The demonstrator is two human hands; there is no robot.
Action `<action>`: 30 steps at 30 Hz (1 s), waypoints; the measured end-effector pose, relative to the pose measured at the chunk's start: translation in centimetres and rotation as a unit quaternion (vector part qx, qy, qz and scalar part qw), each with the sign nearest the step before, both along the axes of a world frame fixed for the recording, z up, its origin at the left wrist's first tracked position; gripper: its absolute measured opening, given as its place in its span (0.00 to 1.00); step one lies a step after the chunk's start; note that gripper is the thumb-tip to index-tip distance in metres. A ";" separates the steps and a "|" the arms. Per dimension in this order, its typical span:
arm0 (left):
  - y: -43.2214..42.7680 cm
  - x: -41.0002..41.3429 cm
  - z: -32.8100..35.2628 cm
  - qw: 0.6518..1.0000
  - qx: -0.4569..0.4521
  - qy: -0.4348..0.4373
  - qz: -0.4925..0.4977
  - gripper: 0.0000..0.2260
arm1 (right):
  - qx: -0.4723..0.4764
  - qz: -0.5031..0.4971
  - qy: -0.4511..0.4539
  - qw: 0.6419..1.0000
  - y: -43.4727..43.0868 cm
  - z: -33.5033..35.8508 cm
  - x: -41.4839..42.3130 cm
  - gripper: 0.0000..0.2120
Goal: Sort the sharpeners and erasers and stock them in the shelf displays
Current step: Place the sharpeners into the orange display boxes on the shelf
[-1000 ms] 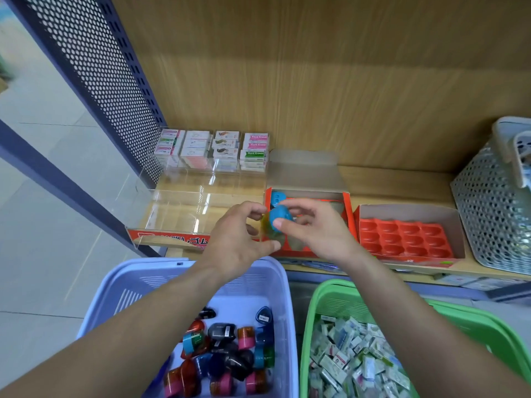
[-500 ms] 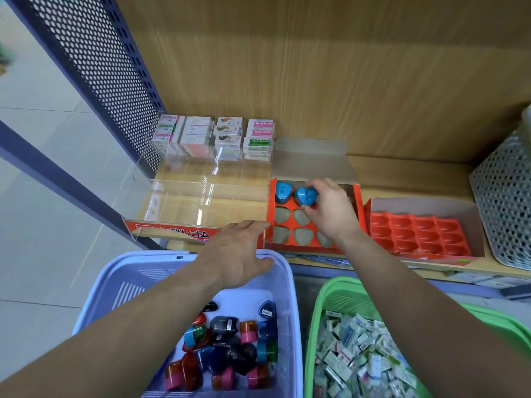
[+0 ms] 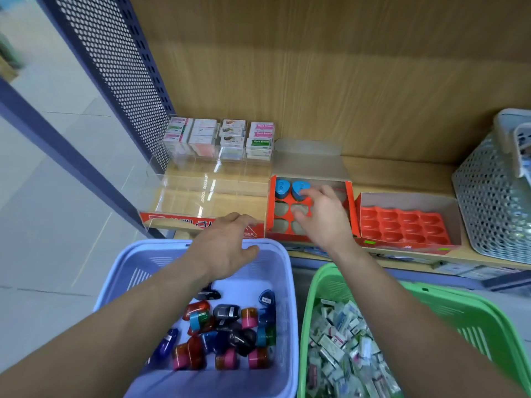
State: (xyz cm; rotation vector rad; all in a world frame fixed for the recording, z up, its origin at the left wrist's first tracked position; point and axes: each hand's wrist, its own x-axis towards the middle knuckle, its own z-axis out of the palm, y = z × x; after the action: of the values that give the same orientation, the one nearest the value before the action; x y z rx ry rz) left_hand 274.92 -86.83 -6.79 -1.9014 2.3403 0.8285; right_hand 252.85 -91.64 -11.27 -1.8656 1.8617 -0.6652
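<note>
Wooden shelving (image 3: 402, 173) held an orange cardboard tray (image 3: 350, 205) with two blue heart-shaped plastic sharpeners (image 3: 280, 188) at its back. Our right hand (image 3: 321, 216) hung slack and empty beside them, our left hand (image 3: 227, 245) likewise over the lilac basket (image 3: 161, 243). Light, rigid, slick, we judged: pinch the sides.

Wood-grain shelf back (image 3: 316, 81), perforated blue side panel (image 3: 115, 67), pale tiled floor (image 3: 43, 196)

Sharpener basket (image 3: 161, 246) left of eraser basket (image 3: 459, 317); both before shelf (image 3: 402, 176).

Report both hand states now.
Left hand: open, holding nothing.
Right hand: open, fingertips at a blue sharpener, not gripping it.
</note>
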 end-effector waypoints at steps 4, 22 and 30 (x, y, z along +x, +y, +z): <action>4.5 3.9 -0.6 0.999 0.012 -0.023 0.040 0.18 | -0.013 0.091 -0.042 0.995 7.8 1.4 3.2 0.13; 8.9 13.6 -23.1 0.974 0.179 0.017 0.140 0.32 | 0.368 0.244 0.132 0.887 10.2 -21.2 16.5 0.33; 8.8 13.3 -25.7 0.966 0.188 0.032 0.175 0.25 | 0.381 0.214 0.084 0.896 10.4 -23.6 16.3 0.16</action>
State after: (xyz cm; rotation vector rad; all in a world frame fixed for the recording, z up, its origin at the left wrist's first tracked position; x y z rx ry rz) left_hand 288.25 -78.01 -32.49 -2.1550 1.7257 1.2694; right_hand 269.11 -81.21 -34.92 -1.7019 1.4035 0.3538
